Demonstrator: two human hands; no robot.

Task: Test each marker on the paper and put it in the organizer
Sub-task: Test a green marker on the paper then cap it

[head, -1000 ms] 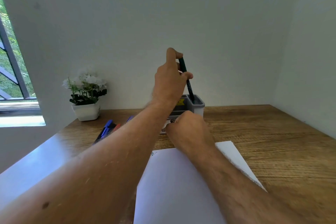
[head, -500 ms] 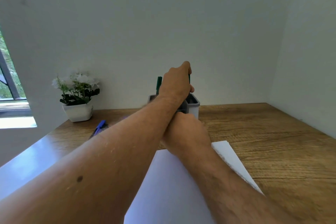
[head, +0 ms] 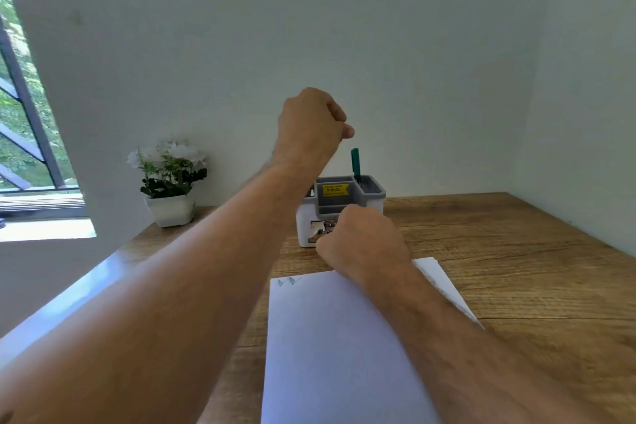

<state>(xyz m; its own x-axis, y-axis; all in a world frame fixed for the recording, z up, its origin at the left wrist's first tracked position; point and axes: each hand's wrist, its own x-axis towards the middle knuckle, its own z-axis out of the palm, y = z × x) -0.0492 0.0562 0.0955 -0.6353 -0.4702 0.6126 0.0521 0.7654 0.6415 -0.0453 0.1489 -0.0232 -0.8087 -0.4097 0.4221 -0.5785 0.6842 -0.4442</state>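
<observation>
At frame centre, a green marker point(head: 355, 163) stands upright in the right rear compartment of the boxy grey-and-white plastic organizer point(head: 339, 208) on the wood-grain desk point(head: 516, 251). Left hand point(head: 311, 126) hovers above, its grip curled, empty. Right hand point(head: 361, 243) touches the organizer's front, grip unclear. Smooth white paper point(head: 330, 348) lies below.

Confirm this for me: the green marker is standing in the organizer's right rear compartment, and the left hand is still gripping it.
Not quite. The head view shows the left hand raised above the organizer, fingers curled and holding nothing, apart from the green marker. The marker does stand in the right rear compartment, as you said.
</observation>
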